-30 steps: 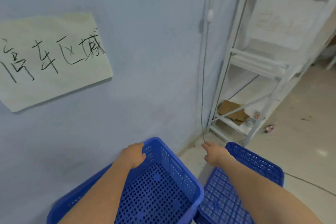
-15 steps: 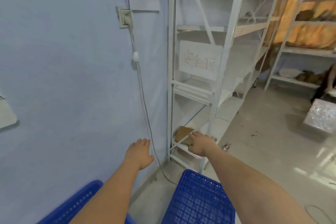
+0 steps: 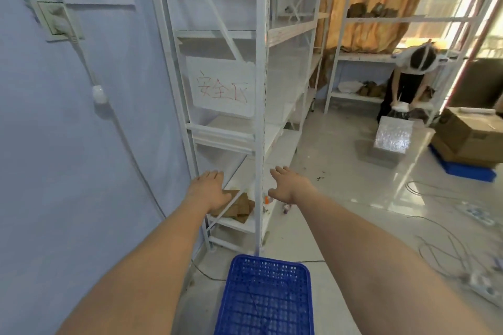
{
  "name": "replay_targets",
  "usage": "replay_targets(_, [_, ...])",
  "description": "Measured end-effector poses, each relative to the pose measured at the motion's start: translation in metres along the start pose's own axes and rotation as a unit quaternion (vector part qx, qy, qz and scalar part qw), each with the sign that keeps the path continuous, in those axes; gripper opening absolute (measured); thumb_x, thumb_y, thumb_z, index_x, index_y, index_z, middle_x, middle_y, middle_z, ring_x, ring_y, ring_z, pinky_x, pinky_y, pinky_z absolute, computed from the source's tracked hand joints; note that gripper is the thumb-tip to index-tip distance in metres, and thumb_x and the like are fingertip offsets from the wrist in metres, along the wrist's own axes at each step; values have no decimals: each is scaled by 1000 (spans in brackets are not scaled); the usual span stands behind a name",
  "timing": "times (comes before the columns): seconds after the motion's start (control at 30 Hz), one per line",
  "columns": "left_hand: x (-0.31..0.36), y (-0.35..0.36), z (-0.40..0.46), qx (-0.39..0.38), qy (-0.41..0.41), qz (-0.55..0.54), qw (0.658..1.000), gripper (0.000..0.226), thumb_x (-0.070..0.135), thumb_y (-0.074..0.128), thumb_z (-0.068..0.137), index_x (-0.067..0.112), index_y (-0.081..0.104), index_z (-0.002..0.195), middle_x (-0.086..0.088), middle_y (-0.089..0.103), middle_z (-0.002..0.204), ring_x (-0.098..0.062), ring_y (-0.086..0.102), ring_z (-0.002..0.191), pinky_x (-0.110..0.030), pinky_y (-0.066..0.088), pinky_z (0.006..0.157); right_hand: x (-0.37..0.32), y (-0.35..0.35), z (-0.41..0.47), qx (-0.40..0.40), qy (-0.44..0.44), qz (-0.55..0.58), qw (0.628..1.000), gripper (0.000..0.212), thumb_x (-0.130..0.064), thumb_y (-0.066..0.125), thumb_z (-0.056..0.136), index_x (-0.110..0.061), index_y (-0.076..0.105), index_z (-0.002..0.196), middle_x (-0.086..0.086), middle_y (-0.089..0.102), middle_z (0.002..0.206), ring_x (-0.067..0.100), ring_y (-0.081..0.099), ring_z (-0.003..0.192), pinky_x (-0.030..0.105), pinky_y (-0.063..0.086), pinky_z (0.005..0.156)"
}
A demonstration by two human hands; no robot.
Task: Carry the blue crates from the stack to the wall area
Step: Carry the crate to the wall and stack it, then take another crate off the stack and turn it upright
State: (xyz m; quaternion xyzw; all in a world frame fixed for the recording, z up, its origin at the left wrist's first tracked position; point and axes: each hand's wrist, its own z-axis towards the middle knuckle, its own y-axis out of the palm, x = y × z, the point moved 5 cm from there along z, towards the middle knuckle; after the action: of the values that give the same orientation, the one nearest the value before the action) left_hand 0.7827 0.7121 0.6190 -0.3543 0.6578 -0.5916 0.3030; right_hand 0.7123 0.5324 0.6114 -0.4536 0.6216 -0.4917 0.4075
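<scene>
Left hand and right hand stretched forward, fingers spread wide, holding nothing. Blue perforated plastic crate on floor below, near white metal shelving rack.

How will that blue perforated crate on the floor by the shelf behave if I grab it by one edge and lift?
The blue crate looks like moulded plastic with walls full of holes, so it is probably light for its size and fairly stiff. It appears empty, so nothing should shift inside. Lifted by one edge it may tilt and swing; both hands would likely steady it.
</scene>
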Motion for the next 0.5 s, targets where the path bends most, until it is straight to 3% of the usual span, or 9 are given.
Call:
replay_targets(0.17, [17,32,31,-40,68,11,997,68,41,43,92,11,25,150,-9,33,152,-25,33,139,-36,31,112,24,27,7,-19,70,34,997,67,-42,39,95,-12,18,151,6,22,158,25,21,145,42,27,114])
replay_targets(0.3, [5,80,54,-70,75,-36,994,68,41,45,91,12,28,149,-10,36,151,-25,36,137,-34,35,109,34,71,15,-42,116,55,991,71,-41,40,94,-12,13,152,6,17,160,23,16,147,41,22,117])
replay_targets(0.5, [0,221,52,-195,64,-101,973,61,47,45,88,14,41,140,-9,46,143,-26,45,128,-36,41,102,35,197,5,-157,153,118,969,70,-42,39,96,-13,11,153,4,14,161,22,12,148,40,19,118])
